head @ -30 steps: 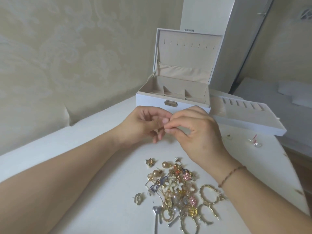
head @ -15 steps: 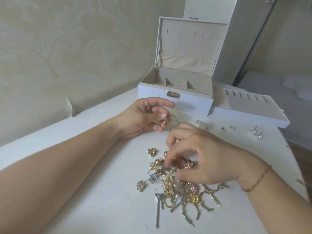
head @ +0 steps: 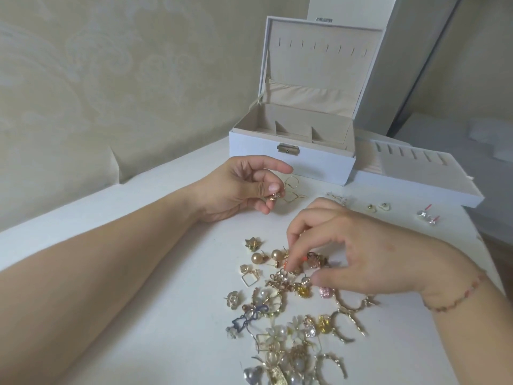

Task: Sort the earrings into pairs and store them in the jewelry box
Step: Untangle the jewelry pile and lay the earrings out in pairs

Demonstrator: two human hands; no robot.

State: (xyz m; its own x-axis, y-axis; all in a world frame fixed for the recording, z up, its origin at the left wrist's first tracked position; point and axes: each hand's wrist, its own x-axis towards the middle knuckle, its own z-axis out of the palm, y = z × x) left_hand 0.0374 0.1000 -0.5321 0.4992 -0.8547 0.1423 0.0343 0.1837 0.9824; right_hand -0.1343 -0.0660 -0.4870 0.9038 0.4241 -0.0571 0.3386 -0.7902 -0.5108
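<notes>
A heap of mixed earrings (head: 291, 315) lies on the white table (head: 172, 315) in front of me. My left hand (head: 238, 190) rests on the table and pinches a small gold earring (head: 273, 196) between thumb and finger. Just beyond it lie thin gold hoop earrings (head: 291, 187). My right hand (head: 355, 251) hovers over the top of the heap, its thumb and forefinger closing around a small piece there; what they hold is hidden. The white jewelry box (head: 294, 151) stands open behind, its beige compartments showing no earrings.
A removable white tray (head: 416, 179) with ring slots lies right of the box. In front of it sit small pairs: white studs (head: 379, 207) and crystal studs (head: 427, 216). A patterned wall rises at left; the table's right edge drops near the tray.
My right hand left the left hand and came down onto the heap, spreading the earrings out. The left hand stayed, still pinching the gold earring. The view tilted slightly downward.
</notes>
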